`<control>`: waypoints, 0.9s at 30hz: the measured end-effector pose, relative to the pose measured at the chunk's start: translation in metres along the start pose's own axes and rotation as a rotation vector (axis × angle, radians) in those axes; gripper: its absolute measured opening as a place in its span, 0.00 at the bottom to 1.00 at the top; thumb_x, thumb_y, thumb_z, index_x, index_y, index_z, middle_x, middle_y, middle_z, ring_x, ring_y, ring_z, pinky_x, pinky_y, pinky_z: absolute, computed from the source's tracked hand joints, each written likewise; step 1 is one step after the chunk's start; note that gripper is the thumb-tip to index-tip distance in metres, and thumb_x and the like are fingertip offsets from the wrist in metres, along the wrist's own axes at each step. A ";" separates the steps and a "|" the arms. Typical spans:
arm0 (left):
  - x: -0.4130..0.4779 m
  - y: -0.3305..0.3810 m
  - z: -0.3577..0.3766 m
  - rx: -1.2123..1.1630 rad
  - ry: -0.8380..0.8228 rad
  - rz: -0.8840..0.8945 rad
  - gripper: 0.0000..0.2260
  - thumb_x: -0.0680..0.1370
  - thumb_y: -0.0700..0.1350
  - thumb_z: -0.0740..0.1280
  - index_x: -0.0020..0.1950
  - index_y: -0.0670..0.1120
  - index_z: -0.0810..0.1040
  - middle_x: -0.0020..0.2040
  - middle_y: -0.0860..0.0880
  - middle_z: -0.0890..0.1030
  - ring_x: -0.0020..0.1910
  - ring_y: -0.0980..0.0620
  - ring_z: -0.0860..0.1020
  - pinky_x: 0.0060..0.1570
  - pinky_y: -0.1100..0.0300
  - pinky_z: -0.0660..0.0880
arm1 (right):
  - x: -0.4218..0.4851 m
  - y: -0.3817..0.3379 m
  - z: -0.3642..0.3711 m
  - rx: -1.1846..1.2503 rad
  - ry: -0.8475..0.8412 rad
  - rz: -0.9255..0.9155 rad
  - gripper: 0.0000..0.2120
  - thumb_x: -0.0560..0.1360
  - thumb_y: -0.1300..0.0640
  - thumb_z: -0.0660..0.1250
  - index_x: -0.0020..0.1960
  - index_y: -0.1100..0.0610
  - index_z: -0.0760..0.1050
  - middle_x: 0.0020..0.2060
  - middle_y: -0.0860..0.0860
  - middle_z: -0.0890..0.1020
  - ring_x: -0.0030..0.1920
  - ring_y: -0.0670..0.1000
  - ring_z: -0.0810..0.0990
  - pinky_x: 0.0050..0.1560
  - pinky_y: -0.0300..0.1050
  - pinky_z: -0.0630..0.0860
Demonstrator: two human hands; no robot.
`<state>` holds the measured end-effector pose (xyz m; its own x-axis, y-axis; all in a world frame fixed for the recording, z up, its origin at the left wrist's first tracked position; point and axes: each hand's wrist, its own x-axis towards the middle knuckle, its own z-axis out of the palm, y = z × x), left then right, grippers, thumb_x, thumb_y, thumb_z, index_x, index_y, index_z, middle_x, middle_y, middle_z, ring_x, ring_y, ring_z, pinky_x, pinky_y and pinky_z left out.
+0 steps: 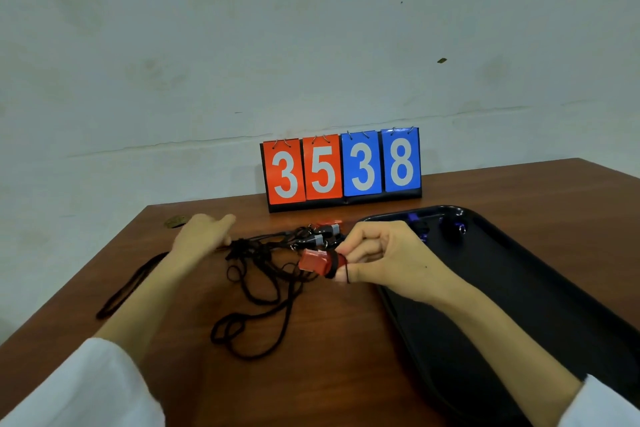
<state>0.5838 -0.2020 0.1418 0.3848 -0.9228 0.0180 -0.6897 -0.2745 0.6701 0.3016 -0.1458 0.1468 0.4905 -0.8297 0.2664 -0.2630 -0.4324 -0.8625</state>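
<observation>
The right hand is gripping a red whistle. Its fingers are curling inward and the thumb is pressing against the whistle's black end, where a strand of cord is crossing the thumb. The whistle is sitting in that grip over the wooden table, between the tangle of black cords and the left rim of the black tray.

The left hand is reaching to the far left end of the tangle with one digit sticking out. It is blurred, so I cannot tell whether its fingers are pinching the cord or only touching it.

Just behind the held whistle, more whistles in black and grey are lying bunched on their cords, with another red one at the back. Blue whistles are lying at the far end of the tray. A separate black cord loop is lying well off to the left.

At the back of the table a flip scoreboard is standing, showing white digits: 3 and 5 on red cards, 3 and 8 on blue cards.
</observation>
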 end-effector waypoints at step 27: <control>-0.104 0.037 0.069 -0.470 -0.194 0.667 0.12 0.70 0.58 0.71 0.31 0.52 0.83 0.52 0.60 0.80 0.54 0.62 0.75 0.53 0.65 0.69 | 0.010 0.029 0.002 -0.402 0.368 0.225 0.11 0.67 0.53 0.75 0.47 0.53 0.77 0.37 0.45 0.82 0.39 0.41 0.80 0.43 0.34 0.77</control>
<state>0.4760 -0.1354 0.1136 -0.1552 -0.8937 0.4210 -0.3916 0.4469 0.8043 0.3003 -0.1657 0.1240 0.0847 -0.9533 0.2898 -0.6567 -0.2722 -0.7033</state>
